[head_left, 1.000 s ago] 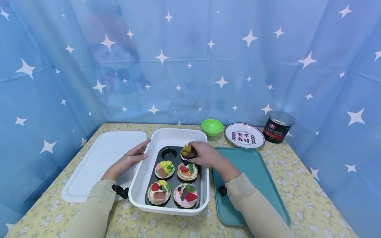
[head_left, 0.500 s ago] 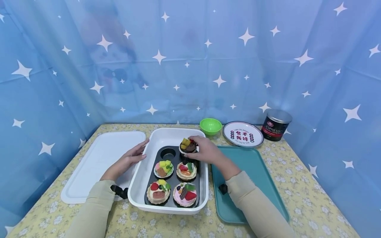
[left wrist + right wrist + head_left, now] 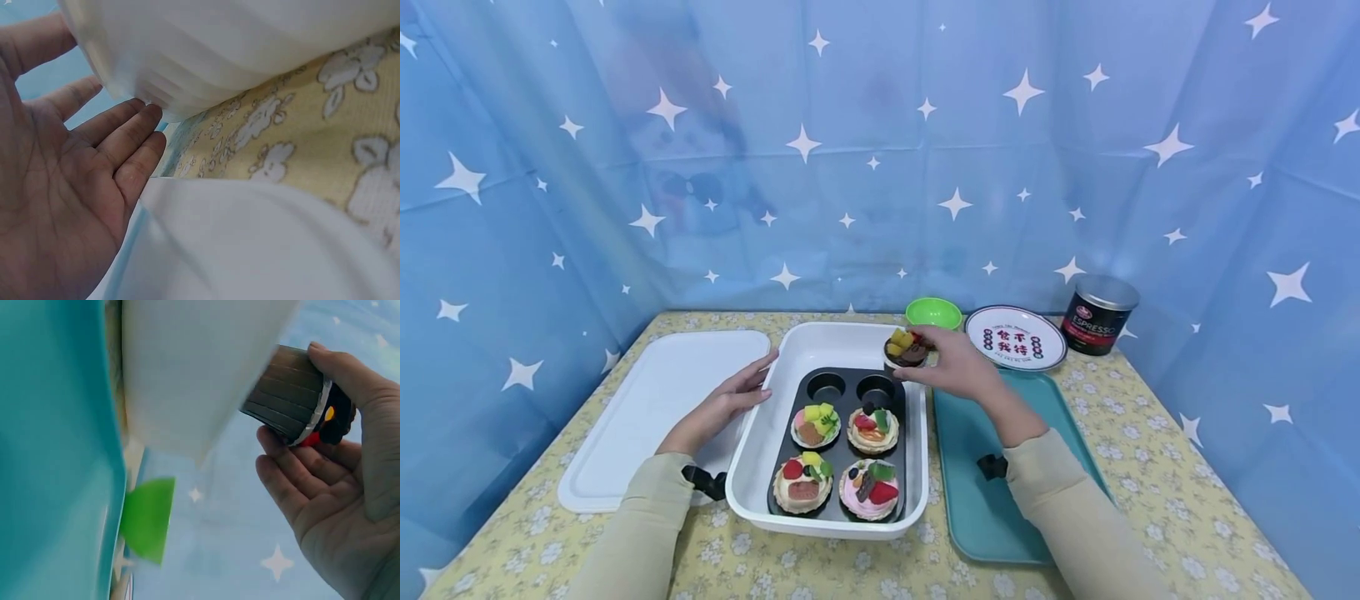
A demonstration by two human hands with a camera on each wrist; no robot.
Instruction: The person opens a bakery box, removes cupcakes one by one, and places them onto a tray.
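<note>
My right hand (image 3: pixel 958 367) grips a chocolate cupcake (image 3: pixel 906 352) with yellow pieces on top, raised above the right wall of a white rectangular tub (image 3: pixel 820 346). In the right wrist view, thumb and fingers hold the cupcake's dark ridged cup (image 3: pixel 287 394). A black muffin tin (image 3: pixel 844 442) lies in the tub. Its two far cups hold nothing; the other cups hold fruit-topped tarts, among them a pink one (image 3: pixel 868 490). My left hand (image 3: pixel 730 400) rests against the tub's left side. Its fingers (image 3: pixel 134 131) are extended along the outer wall.
A white tray (image 3: pixel 647 408) lies left of the tub, a teal tray (image 3: pixel 1000 492) right of it. Along the back stand a green bowl (image 3: pixel 934 313), a white plate (image 3: pixel 1015 337) with red characters, and a black espresso tin (image 3: pixel 1099 317). Blue curtains close off the table.
My right hand has lifted the chocolate cupcake out of the far right cup and carried it up and right to the tub's edge. The left hand stays in place.
</note>
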